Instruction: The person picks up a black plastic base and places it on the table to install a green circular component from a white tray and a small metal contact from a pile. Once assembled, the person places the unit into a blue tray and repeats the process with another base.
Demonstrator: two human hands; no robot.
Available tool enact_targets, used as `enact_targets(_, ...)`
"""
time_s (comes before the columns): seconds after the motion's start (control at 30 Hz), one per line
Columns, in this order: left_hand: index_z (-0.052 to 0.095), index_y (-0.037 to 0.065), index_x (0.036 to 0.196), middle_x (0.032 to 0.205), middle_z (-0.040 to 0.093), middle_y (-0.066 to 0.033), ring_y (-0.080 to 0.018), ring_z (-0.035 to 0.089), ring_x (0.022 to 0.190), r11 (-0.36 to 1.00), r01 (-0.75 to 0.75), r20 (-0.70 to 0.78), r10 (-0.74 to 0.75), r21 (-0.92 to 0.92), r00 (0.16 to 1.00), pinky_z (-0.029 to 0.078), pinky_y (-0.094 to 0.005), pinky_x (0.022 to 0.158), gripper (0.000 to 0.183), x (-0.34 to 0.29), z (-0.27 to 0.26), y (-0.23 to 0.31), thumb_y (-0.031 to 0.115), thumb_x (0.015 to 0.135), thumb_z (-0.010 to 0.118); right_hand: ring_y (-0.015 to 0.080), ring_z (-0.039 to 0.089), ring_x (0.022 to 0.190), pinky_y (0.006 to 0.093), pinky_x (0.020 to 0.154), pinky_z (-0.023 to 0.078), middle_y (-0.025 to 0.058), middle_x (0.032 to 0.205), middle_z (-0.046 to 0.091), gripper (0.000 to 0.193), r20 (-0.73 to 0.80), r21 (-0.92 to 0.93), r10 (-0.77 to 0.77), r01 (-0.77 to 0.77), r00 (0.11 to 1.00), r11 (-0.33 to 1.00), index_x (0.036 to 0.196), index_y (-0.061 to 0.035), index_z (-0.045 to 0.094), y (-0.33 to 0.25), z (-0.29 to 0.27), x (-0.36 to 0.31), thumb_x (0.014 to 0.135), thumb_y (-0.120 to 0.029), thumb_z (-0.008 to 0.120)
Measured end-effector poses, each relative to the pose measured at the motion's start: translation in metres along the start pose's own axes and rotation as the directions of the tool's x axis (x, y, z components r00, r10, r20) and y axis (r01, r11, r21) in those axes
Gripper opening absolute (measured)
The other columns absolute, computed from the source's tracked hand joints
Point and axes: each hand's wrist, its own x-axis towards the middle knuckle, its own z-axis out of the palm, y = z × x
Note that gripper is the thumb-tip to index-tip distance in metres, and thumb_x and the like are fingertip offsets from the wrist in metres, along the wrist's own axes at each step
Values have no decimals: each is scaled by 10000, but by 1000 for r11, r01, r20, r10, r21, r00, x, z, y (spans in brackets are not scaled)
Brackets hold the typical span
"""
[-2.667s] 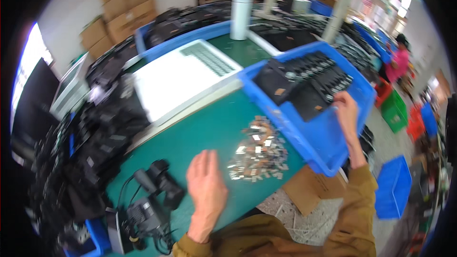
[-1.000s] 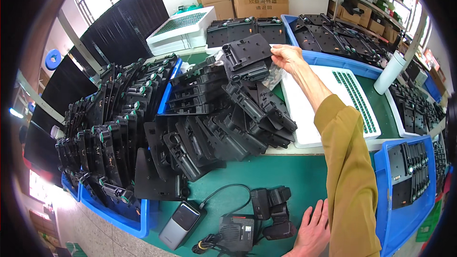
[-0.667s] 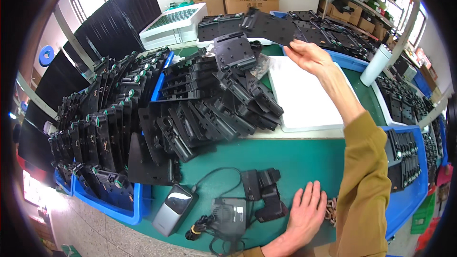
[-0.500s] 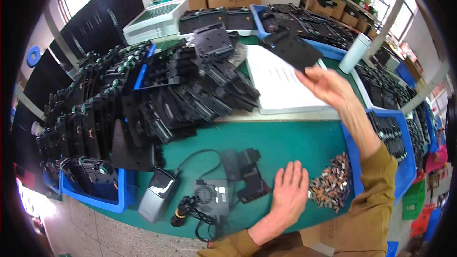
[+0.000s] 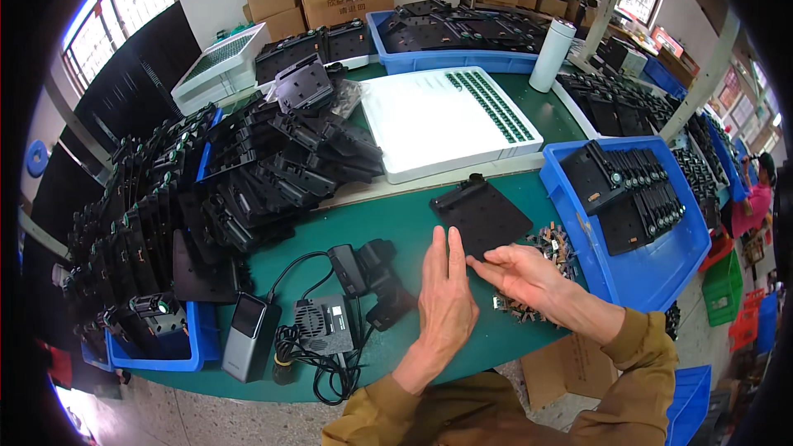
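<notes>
Left hand [image 5: 447,307] held beside black plate [image 5: 483,213], fingers straight, narrow, empty; plate, green tabletop [image 5: 363,219] beneath, seemingly pinched at near corner by right hand [image 5: 527,276] for control; small parts [image 5: 558,241] heaped right of plate, blue tray [image 5: 657,263] farther right, likely for reach

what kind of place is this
Likely a small assembly workshop: heaped black plastic parts, a white tray with rows of small green pieces, and a green workbench.

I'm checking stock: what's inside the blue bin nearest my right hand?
The blue bin holds overlapping black plates, with blue floor showing; what lies beneath them is covered.
</notes>
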Motion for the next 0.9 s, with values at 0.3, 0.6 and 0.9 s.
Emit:
enact_targets(0.3, 420, -32, 1394, 1467, 353, -252, -436, 376, 1323, 993, -44, 149, 28, 108, 988, 383, -460, 1069, 854, 4, -5, -12, -124, 582, 669, 308, 623, 1076, 431, 1003, 520, 242, 1126, 596, 174, 93, -172, 159, -142, 983, 975, 1014, 154, 581, -3, 7, 7, 923, 6, 584)
enact_targets(0.6, 476, -66, 1322, 1429, 381, -272, -428, 403, 1295, 955, -102, 224, 39, 280, 974, 395, -463, 1051, 750, 5, -4, -7, -16, 610, 708, 164, 668, 852, 292, 720, 574, 70, 948, 654, 193, 138, -786, -270, 271, 953, 556, 1056, 4, 633, -69, 13, 11, 881, -78, 638)
enact_targets(0.9, 524, -40, 1293, 1434, 390, -289, -449, 399, 1306, 954, -74, 219, 9, 290, 976, 374, -480, 1065, 569, 7, 4, -1, -47, 727, 578, 188, 654, 842, 317, 741, 514, 100, 898, 693, 244, 409, -867, -640, 496, 651, -50, 1002, 4, 695, -166, 45, 139, 789, -89, 624)
